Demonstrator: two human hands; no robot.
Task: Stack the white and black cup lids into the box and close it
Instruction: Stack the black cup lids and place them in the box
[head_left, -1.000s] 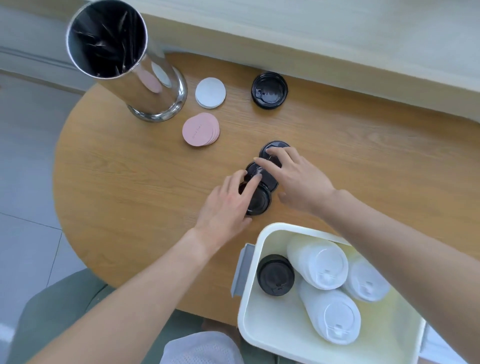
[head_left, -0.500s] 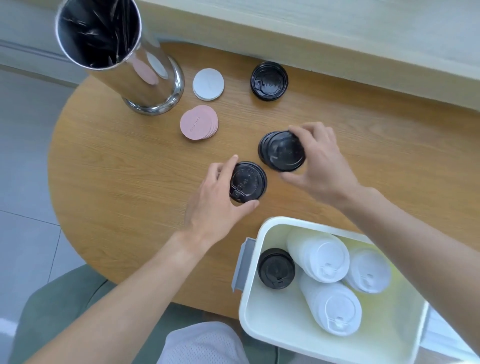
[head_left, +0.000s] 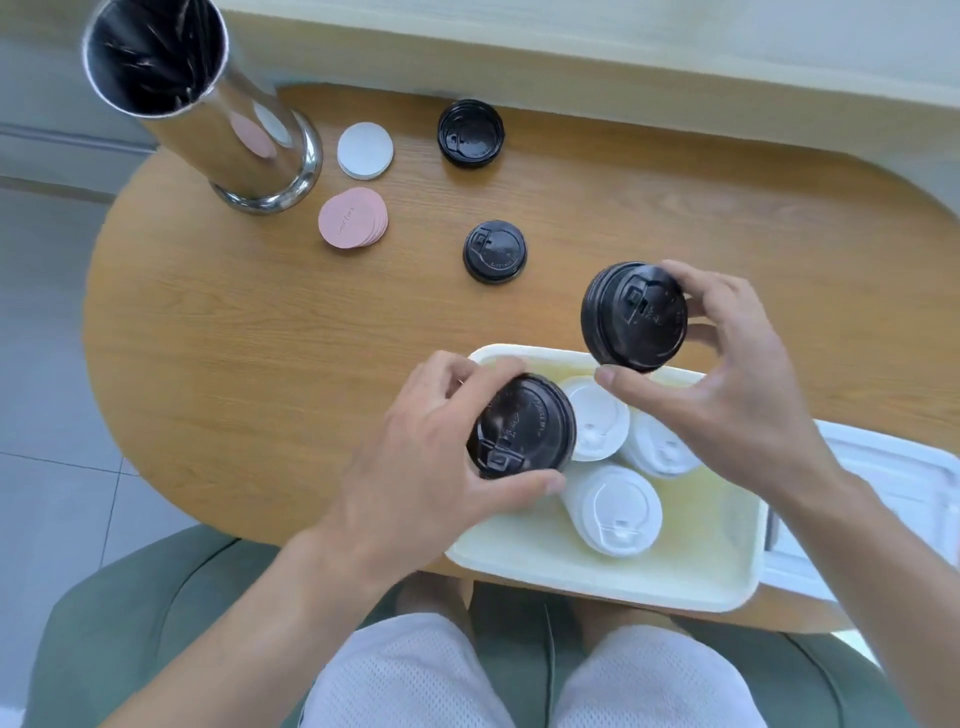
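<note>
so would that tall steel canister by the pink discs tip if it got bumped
Probably, from a high knock: the steel canister is tall and narrow. Its flared base should help somewhat. Polished metal likely feels slippery; its weight can't be judged.

Lettering is present on several things, but none of it can be read.

Small embossed lettering is seen on the top of the black lid (head_left: 635, 317) gripped in the right hand (head_left: 727, 374) and along the rim of the black lid (head_left: 522, 426) gripped in the left hand (head_left: 415, 467), yet the characters are too blurred to be made out. Faint raised marks are carried by the two black lids lying on the bench (head_left: 495, 252) (head_left: 470, 133), and a faint printed line is borne by the top pink disc (head_left: 347, 224); neither can be deciphered.
</note>
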